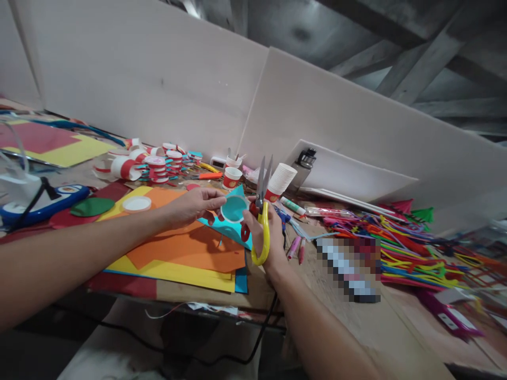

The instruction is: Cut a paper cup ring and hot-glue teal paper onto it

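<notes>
Your left hand (209, 205) pinches the left rim of the small cup (234, 209), above the teal paper (227, 230) near the middle; your right hand (264, 235) grips the scissors (259, 202), its fingertips seemingly at the cup's right rim. Squeezing both sides could crumple that rim; turning your wrist carelessly could swing the parted blades into the cup stack (282, 180) just right. Count one held cup, one scissors, one stack, one green circle (92, 207), one white disc (137, 204).
</notes>
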A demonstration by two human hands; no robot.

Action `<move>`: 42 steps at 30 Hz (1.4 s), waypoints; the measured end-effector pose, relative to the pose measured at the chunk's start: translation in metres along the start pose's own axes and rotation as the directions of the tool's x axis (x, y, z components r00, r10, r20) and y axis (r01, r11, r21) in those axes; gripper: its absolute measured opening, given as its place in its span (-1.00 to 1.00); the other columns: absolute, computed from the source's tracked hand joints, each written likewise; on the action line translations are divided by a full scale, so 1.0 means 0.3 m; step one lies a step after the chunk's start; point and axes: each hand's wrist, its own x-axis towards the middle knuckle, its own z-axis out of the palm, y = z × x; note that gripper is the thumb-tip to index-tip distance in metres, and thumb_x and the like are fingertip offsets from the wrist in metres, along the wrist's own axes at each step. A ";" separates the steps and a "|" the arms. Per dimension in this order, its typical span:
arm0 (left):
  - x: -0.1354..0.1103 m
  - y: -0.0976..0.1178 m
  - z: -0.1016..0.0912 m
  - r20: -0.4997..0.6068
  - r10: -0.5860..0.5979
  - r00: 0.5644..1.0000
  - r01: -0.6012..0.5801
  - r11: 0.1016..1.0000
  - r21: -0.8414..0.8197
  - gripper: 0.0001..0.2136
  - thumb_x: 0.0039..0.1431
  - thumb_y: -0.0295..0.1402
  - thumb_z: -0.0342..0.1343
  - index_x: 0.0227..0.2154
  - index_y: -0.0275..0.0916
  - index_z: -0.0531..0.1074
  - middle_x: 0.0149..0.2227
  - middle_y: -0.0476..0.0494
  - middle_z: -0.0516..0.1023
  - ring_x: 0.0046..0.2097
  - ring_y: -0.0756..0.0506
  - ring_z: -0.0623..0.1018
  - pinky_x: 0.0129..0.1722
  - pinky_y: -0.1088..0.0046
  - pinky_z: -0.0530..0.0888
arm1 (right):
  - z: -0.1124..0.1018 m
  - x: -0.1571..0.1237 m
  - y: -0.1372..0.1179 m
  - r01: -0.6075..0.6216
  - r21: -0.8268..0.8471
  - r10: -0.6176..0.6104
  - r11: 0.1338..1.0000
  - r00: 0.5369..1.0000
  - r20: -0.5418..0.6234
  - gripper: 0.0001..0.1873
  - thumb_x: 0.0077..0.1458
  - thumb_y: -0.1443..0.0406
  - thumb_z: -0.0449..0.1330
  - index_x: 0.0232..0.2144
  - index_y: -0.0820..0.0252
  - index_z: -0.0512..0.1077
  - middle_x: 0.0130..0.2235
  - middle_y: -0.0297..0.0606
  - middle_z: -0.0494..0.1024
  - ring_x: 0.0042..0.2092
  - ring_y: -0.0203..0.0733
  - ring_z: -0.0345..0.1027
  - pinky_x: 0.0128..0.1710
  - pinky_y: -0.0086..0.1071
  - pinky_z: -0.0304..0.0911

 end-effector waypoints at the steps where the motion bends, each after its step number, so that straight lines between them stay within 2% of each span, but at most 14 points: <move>1: 0.000 -0.002 -0.003 0.009 0.010 1.000 -0.010 1.000 -0.023 -0.69 0.05 -0.10 0.27 -0.32 -0.28 0.52 -0.43 -0.10 0.52 -0.45 0.00 0.51 -0.48 0.52 0.43 | -0.001 0.005 0.003 0.002 0.021 -0.003 1.000 1.000 0.004 -0.55 -0.02 0.11 0.25 -0.10 0.16 0.33 -0.42 -0.38 0.41 -0.51 -0.30 0.31 -0.51 -0.38 0.27; 6: 0.005 -0.002 -0.011 0.072 0.040 0.997 -0.028 0.986 -0.167 -0.71 0.06 -0.13 0.27 -0.37 -0.30 0.49 -0.45 -0.10 0.52 -0.45 0.00 0.51 -0.48 0.52 0.44 | -0.001 0.027 0.021 -0.021 0.196 0.006 0.980 0.997 0.074 -0.57 -0.02 0.10 0.25 -0.13 0.15 0.31 -0.51 -0.44 0.39 -0.52 -0.28 0.32 -0.47 -0.36 0.29; 12: 0.007 0.002 -0.018 0.108 0.035 0.993 -0.012 0.979 -0.202 -0.71 0.08 -0.18 0.28 -0.34 -0.33 0.44 -0.48 -0.07 0.52 -0.45 0.02 0.52 -0.49 0.56 0.42 | 0.003 0.035 0.041 -0.189 0.433 0.136 0.881 0.979 0.149 -0.57 -0.07 0.13 0.33 -0.17 0.14 0.34 -0.50 -0.46 0.40 -0.53 -0.32 0.30 -0.51 -0.40 0.31; 15: 0.004 0.001 -0.021 0.079 0.015 0.997 -0.006 0.993 -0.121 -0.68 0.09 -0.13 0.25 -0.36 -0.33 0.43 -0.51 -0.08 0.52 -0.47 0.02 0.52 -0.49 0.55 0.43 | 0.005 0.035 0.042 -0.200 0.459 0.139 0.866 0.977 0.162 -0.58 -0.10 0.16 0.36 -0.20 0.15 0.35 -0.49 -0.46 0.42 -0.53 -0.35 0.30 -0.52 -0.44 0.30; 19: 0.002 0.000 -0.020 0.018 -0.019 1.000 0.019 1.000 0.008 -0.65 0.11 -0.08 0.22 -0.39 -0.33 0.42 -0.52 -0.09 0.51 -0.51 0.01 0.52 -0.54 0.55 0.42 | 0.005 0.037 0.043 -0.177 0.430 0.122 0.886 0.981 0.151 -0.59 -0.11 0.18 0.38 -0.22 0.16 0.36 -0.49 -0.46 0.43 -0.53 -0.36 0.31 -0.53 -0.45 0.30; 26: -0.004 0.006 -0.011 0.024 -0.023 0.999 0.024 0.999 -0.045 -0.65 0.10 -0.06 0.21 -0.43 -0.32 0.41 -0.53 -0.07 0.50 -0.51 0.01 0.52 -0.51 0.53 0.44 | 0.010 0.045 0.063 -0.222 0.490 0.163 0.843 0.974 0.160 -0.64 -0.12 0.18 0.37 -0.29 0.17 0.38 -0.49 -0.45 0.42 -0.53 -0.36 0.31 -0.55 -0.46 0.29; 30: -0.005 0.008 -0.009 -0.009 -0.044 0.999 0.044 0.998 -0.034 -0.54 0.10 0.06 0.14 -0.47 -0.33 0.40 -0.53 -0.11 0.50 -0.51 -0.02 0.54 -0.50 0.48 0.46 | 0.007 0.044 0.056 -0.181 0.443 0.129 0.878 0.981 0.144 -0.61 -0.11 0.17 0.36 -0.24 0.16 0.36 -0.49 -0.46 0.42 -0.52 -0.35 0.31 -0.52 -0.44 0.30; 35: -0.004 0.002 -0.015 -0.033 -0.054 0.998 0.057 0.994 0.094 -0.67 0.07 -0.10 0.24 -0.34 -0.31 0.42 -0.47 -0.09 0.54 -0.44 -0.03 0.57 -0.44 0.47 0.49 | 0.001 0.033 0.035 -0.011 0.214 -0.005 0.977 0.997 0.071 -0.56 -0.09 0.15 0.34 -0.17 0.15 0.34 -0.48 -0.45 0.43 -0.52 -0.31 0.33 -0.49 -0.40 0.31; 42: -0.011 0.013 0.003 -0.099 0.006 0.995 0.034 0.918 0.395 -0.76 0.12 -0.19 0.14 -0.37 -0.31 0.42 -0.51 -0.08 0.54 -0.46 -0.05 0.57 -0.51 0.52 0.44 | 0.009 0.015 0.049 0.026 0.071 -0.032 0.997 0.997 0.074 -0.59 -0.02 0.10 0.30 -0.15 0.12 0.34 -0.48 -0.45 0.37 -0.56 -0.33 0.25 -0.57 -0.40 0.24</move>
